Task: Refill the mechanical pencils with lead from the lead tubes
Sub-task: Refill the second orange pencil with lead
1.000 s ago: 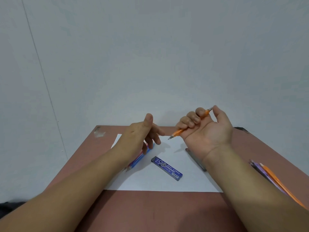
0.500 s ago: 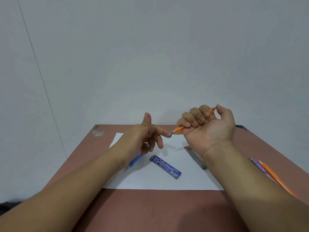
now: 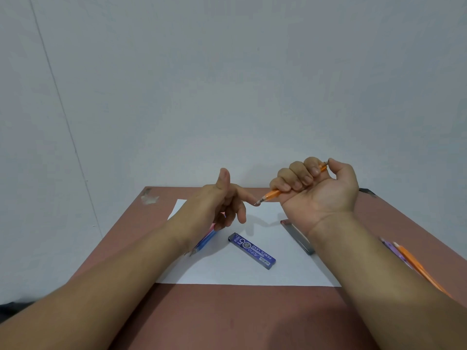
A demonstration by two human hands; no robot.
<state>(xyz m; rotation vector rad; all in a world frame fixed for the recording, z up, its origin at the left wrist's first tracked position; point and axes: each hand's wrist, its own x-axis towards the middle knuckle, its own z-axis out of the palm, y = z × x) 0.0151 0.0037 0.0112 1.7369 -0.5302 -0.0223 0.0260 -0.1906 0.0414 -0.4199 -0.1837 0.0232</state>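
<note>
A slim orange mechanical pencil (image 3: 271, 195) is gripped in the fisted right hand (image 3: 317, 192) above the table's (image 3: 227, 317) far edge, its metal tip met by the loosely spread left hand's (image 3: 221, 203) forefinger, above white paper (image 3: 252, 276) bearing a flat blue lead tube (image 3: 252, 250).
</note>
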